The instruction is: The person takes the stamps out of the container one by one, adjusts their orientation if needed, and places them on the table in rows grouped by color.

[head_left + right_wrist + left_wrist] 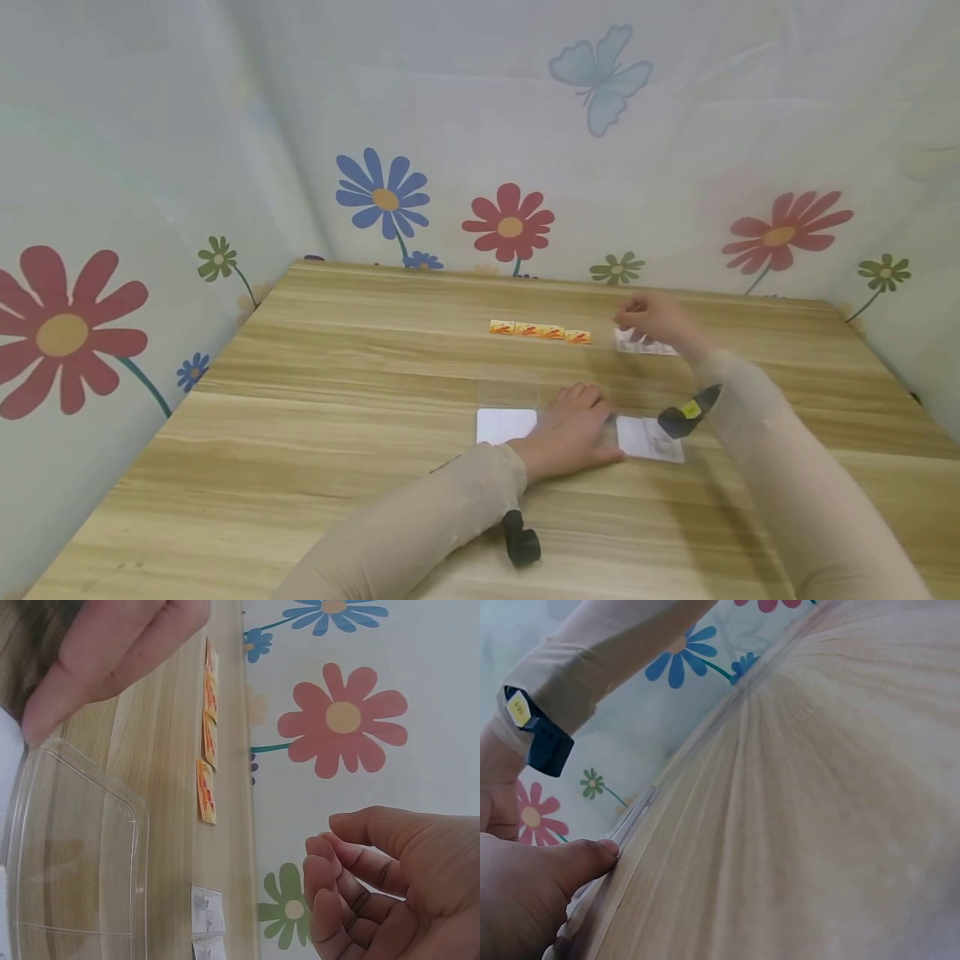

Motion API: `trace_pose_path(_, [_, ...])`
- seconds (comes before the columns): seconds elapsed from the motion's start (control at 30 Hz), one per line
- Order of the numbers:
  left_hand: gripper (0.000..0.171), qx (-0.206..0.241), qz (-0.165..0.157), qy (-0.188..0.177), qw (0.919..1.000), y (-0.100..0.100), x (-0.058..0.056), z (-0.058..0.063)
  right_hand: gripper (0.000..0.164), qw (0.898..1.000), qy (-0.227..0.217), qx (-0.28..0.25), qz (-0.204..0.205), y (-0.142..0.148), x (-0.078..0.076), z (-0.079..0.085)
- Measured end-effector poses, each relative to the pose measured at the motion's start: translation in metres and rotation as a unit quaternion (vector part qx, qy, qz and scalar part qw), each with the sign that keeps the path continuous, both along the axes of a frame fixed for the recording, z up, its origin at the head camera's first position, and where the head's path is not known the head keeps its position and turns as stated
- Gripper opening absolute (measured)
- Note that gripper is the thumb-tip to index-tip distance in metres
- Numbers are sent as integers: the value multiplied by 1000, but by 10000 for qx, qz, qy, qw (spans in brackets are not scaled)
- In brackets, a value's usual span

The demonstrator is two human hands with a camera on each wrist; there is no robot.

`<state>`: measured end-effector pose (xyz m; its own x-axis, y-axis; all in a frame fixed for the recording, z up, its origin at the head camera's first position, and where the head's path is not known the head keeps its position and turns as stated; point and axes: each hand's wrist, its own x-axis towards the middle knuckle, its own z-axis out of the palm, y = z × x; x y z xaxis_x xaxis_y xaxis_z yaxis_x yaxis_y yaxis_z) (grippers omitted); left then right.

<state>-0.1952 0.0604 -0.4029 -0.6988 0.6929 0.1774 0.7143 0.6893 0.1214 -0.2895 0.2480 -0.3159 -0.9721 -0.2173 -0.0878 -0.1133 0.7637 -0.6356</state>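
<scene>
Facing the flowered curtain (pixel 450 92) behind the bench (pixel 300 433), we see the left hand (pixel 573 429) resting near the bench's middle, its fingers relaxed and spread. Over the bench's right rear, the right hand (pixel 660 321) has loosely bent, empty fingers. Near the bench's middle we find the left case (pixel 498 423) and the right case (pixel 635 435), whose edge the left thumb touches. At the bench's right rear lie pale packets (pixel 208 909); at its rear middle, four orange sachets (pixel 534 330).

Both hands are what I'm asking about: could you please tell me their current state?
Left hand: open, touching a clear plastic case.
Right hand: open, fingers loosely curled, nothing visible in its grip.
</scene>
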Motion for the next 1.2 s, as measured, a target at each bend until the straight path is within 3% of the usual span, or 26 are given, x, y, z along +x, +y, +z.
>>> trace_pose_path(0.3, [58, 51, -15, -3, 10000, -1, -1, -1, 28, 9997, 239, -35, 26, 8, 13, 1])
trace_pose_path(0.73, [56, 111, -16, 14, 9999, -1, 0, -3, 24, 9993, 359, -2, 127, 11, 43, 9])
trace_pose_path(1.2, [56, 174, -21, 64, 9998, -2, 1, -3, 24, 9981, 520, -201, 251, 25, 64, 5])
